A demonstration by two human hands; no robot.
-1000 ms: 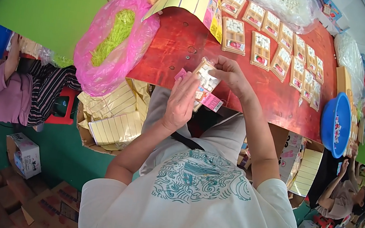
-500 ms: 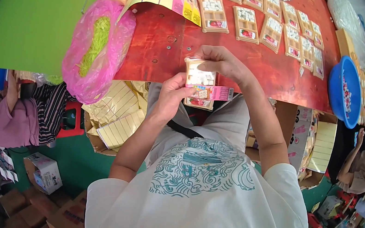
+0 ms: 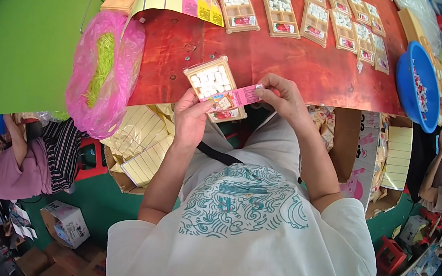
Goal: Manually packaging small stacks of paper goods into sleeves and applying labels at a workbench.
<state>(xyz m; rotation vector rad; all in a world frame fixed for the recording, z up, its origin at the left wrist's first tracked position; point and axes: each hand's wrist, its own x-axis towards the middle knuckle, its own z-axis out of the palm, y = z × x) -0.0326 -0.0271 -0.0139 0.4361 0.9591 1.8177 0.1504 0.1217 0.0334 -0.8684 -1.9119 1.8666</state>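
You have the tan tray (image 3: 229,73) in front of you, over the near edge of the red tabletop (image 3: 165,71), raised and turned at a slant. Your left hand (image 3: 191,119) grips its lower left side, thumb on the front and the other fingers mostly hidden behind. Your right hand (image 3: 284,99) pinches the right end of the pink paper band (image 3: 241,95), which runs across the tray between the white pieces (image 3: 210,81) and the red fruit picture (image 3: 226,114) below them. Whether the band goes round the back, you cannot tell from this view.

The left grip looks like the one to rely on: it steadies the tray and seems to press the band near its left end. A firm, flat thumb there should stop the paper sliding; squeezing harder would risk bowing the tray. With the right hand, a light pinch near the tip is best, drawing the band straight across and parallel to the tray's short edge, since a pull at an angle could crease or tear it. Hold the tray as level as you can, because too much tilt might shift the pieces. Let the band lie flat, clear of the fruit picture. The rows of filled trays (image 3: 244,12) sit well apart on the far side, so your elbows should have room.
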